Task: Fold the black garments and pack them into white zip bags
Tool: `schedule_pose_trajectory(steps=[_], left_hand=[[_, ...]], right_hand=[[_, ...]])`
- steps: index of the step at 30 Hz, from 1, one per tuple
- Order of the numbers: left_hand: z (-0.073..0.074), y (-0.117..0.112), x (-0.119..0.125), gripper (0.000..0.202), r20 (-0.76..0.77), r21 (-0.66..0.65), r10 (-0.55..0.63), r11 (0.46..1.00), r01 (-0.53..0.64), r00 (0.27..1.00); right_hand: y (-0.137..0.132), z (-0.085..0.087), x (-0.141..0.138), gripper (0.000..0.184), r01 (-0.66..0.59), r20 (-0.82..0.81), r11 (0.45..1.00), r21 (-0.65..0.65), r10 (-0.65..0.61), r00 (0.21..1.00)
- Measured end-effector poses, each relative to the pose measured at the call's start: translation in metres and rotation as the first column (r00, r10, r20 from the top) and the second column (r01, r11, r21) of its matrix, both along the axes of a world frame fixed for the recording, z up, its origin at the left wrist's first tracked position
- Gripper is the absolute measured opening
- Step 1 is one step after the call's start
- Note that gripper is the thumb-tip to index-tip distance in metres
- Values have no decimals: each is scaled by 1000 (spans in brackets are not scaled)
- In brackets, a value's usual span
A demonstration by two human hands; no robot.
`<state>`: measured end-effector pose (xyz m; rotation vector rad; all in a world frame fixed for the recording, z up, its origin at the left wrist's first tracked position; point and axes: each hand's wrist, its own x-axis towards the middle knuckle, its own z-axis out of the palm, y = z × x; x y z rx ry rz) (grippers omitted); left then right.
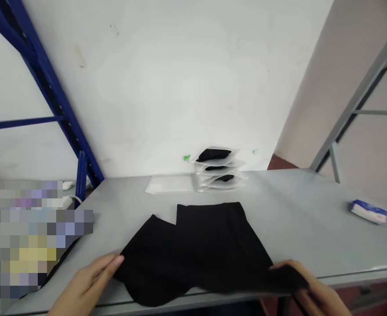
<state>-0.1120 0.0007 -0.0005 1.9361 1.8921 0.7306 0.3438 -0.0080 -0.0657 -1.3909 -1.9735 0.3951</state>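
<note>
A black garment [203,245] lies spread on the grey table [298,210], its near edge hanging over the front. My left hand [88,281] rests at the garment's left near corner, fingers stretched out flat against the cloth. My right hand [315,289] is at the right near corner, fingers closed on a fold of the black fabric.
A stack of clear bags with black items inside [219,169] stands at the back against the white wall, beside a flat pile of empty clear bags [170,184]. A blue-and-white packet [367,211] lies at the right. A blue rack upright [58,105] rises on the left.
</note>
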Motion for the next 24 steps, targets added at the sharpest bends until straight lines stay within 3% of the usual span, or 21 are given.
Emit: schedule_pose_trajectory(steps=[2,4,6,12,18,21,24], left_hand=[[6,8,11,42,-92,55,79,996,-75,993],[9,14,21,42,-165,88,120,990,-106,979],[8,14,27,39,-166,92,110,991,-95,980],[-9,-4,29,25,-75,-8,-183,983,183,980],[-20,15,29,19,-171,104,-19,994,37,985],[-9,29,30,14,-229,134,-11,990,43,973],[22,46,41,16,-248,118,-81,987,113,965]], right_hand=[[15,13,-9,31,201,-91,964,-177,-219,971],[30,24,-18,32,282,-44,926,-250,-302,952],[41,30,-22,25,320,22,917,-237,-325,946],[43,28,-19,27,353,150,918,-182,-329,932],[45,23,-11,26,276,162,960,-39,-266,950],[53,30,-6,20,275,88,957,-89,-267,960],[72,44,-2,26,254,-17,966,-45,-255,967]])
